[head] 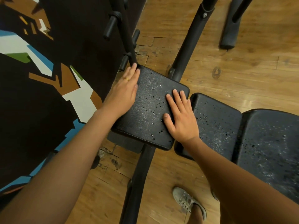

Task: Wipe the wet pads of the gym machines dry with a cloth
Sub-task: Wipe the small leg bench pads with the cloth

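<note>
Black square pad (pixel 150 110): textured vinyl, beaded with water drops (pixel 155 104), carried on a black steel frame (pixel 139 183).
Left hand (pixel 125 92): lies flat along the square pad's far left edge, fingers straight; grip open, holding nothing.
Right hand (pixel 181 117): lies flat on the square pad's right side, fingers spread; grip open, holding nothing.
Cloth: not in view; neither hand has it.
Neighbouring pads: second black seat pad (pixel 216 125) just right of the square pad, longer black back pad (pixel 271 143) beyond it, both spotted with drops.
Step in hand: probably steadying or feeling the wet surface; wiping not yet begun.
Doing it well: take up the cloth first, brace the square pad with one hand, wipe in overlapping strokes from its far edge to its near stitched seam, then move right.
</note>
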The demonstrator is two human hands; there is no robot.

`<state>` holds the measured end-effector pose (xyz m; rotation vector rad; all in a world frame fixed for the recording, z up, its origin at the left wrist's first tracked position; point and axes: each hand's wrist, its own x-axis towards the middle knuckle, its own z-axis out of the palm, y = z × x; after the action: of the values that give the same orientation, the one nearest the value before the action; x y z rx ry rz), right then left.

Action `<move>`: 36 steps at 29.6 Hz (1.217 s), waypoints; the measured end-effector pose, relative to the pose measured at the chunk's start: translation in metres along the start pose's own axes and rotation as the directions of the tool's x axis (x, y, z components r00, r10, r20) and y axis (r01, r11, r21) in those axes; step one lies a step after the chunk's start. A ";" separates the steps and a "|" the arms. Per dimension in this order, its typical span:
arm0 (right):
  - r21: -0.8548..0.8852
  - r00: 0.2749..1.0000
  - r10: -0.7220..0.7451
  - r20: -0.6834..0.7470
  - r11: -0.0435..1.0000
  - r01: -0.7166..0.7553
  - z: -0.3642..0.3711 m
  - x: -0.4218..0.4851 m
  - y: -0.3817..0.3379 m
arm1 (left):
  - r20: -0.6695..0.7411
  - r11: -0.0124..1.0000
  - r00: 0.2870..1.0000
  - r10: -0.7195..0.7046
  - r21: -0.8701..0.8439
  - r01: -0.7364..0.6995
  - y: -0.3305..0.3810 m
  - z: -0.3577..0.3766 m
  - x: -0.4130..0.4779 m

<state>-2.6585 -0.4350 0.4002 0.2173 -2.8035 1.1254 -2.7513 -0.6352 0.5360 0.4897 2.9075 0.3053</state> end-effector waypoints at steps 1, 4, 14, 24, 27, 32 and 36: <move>-0.001 1.000 0.001 0.001 1.000 -0.001 0.001 0.000 0.000 | -0.004 1.000 1.000 0.006 0.005 -0.006 0.003 -0.002 0.015; 0.008 1.000 0.005 -0.001 1.000 -0.005 0.000 0.000 0.000 | -0.011 1.000 1.000 0.029 0.001 -0.029 0.008 -0.007 0.045; -0.015 1.000 0.008 0.014 1.000 -0.008 -0.002 -0.001 -0.002 | -0.017 0.995 0.995 -0.096 -0.006 0.096 0.011 -0.001 -0.032; -0.152 0.953 -0.199 0.227 0.960 0.236 -0.058 0.022 0.031 | -0.452 0.822 0.689 -0.567 -0.249 0.512 0.057 0.052 -0.087; -0.150 0.908 -0.309 0.283 0.921 0.359 -0.068 0.057 0.036 | -0.512 0.713 0.509 -0.692 -0.375 0.593 0.070 0.065 -0.083; -0.135 0.835 -0.447 0.321 0.851 0.507 -0.037 0.089 0.023 | -0.553 0.592 0.325 -0.767 -0.415 0.691 0.098 0.093 -0.080; -0.128 0.842 -0.498 0.206 0.839 0.528 -0.026 0.084 0.031 | -0.591 0.558 0.215 -0.778 -0.492 0.668 0.119 0.113 -0.077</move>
<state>-2.7452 -0.4023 0.4110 1.0216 -2.6917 0.7463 -2.6207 -0.5322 0.4648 -1.4556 3.3523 0.6631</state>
